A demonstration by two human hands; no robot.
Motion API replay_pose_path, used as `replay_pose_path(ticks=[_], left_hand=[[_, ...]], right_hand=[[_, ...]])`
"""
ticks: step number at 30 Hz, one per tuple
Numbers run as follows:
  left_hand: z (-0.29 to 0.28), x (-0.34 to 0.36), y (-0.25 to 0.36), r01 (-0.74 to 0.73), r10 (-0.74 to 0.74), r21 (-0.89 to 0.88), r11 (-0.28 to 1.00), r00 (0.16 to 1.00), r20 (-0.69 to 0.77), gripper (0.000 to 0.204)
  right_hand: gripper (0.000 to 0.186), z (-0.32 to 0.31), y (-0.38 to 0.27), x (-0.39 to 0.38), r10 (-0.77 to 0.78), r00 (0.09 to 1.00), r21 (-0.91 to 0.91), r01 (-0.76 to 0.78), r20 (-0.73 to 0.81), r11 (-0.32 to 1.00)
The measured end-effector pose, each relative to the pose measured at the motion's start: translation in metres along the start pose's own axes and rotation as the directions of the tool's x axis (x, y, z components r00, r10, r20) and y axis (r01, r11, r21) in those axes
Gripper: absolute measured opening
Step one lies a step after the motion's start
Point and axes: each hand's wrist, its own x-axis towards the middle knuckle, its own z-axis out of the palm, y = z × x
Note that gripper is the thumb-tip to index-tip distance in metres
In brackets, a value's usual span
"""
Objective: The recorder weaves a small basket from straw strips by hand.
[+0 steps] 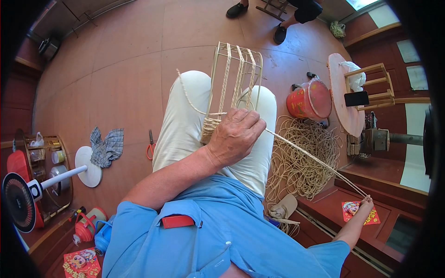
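Observation:
A metal wire frame stands between my knees, its lower end bound in woven cord. Lengthwise strands of twisted cord run along the frame. My left hand is closed over the frame at the woven band, fingers curled; its fingertips are partly hidden. A loose cord end curves out over my left thigh. From beside my left hand, a doubled straw-coloured cord stretches taut to the lower right. My right hand, arm held far out, is closed on that cord's far end.
A large heap of cord lies on the floor by my right leg, beside a red bucket. Orange-handled scissors and a checked cloth lie left. A fan stands far left; another person's feet are ahead.

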Motion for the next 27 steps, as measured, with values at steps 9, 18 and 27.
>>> replay_pose_path(ticks=[9, 18, 27], left_hand=[[-0.011, 0.006, 0.008, 0.023, -0.023, 0.009, 1.0, 1.0, 0.02, 0.012], [-0.036, -0.001, 0.002, 0.214, -0.219, -0.092, 0.973, 0.975, -0.047, 0.013], [-0.042, -0.005, 0.003, 0.292, -0.296, -0.067, 0.954, 0.954, -0.053, 0.011]], right_hand=[[0.024, 0.0, 0.089, -0.111, -0.136, 0.987, -0.432, 0.161, 0.089, 0.887], [0.037, 0.166, 0.329, -0.499, 0.328, 0.223, -0.349, 0.846, 0.918, 0.403], [0.022, 0.151, 0.425, -0.642, 0.388, -0.273, 0.081, 0.892, 0.88, 0.444]])
